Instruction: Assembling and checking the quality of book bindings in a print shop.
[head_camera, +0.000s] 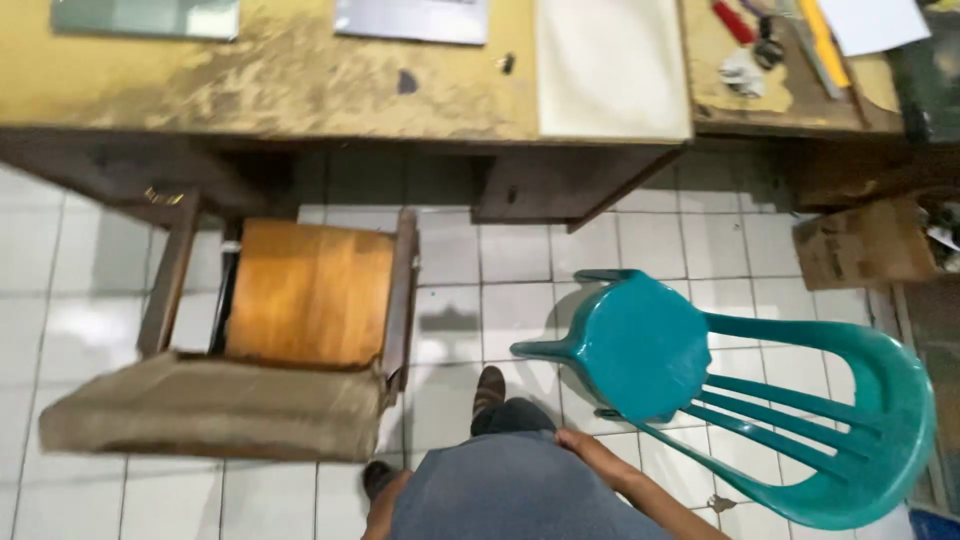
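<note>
I stand on a white tiled floor (520, 250) and look down at my grey shirt (510, 490) and dark shoes (488, 388). My right hand (577, 442) rests against my hip, its fingers partly tucked out of sight, a short way from the seat of a teal plastic chair (640, 350) at my right. Only a bit of my left forearm (377, 512) shows at the bottom edge; the hand itself is hidden. A wooden chair (310, 290) with an orange-brown seat and a worn tan padded back stands at my left front.
A worn yellow desk (300, 80) runs along the top, with a white board (610, 65) and grey sheets (410, 18) on it. Small tools and paper lie on a table at top right (790, 100). A cardboard box (865, 245) sits at the right.
</note>
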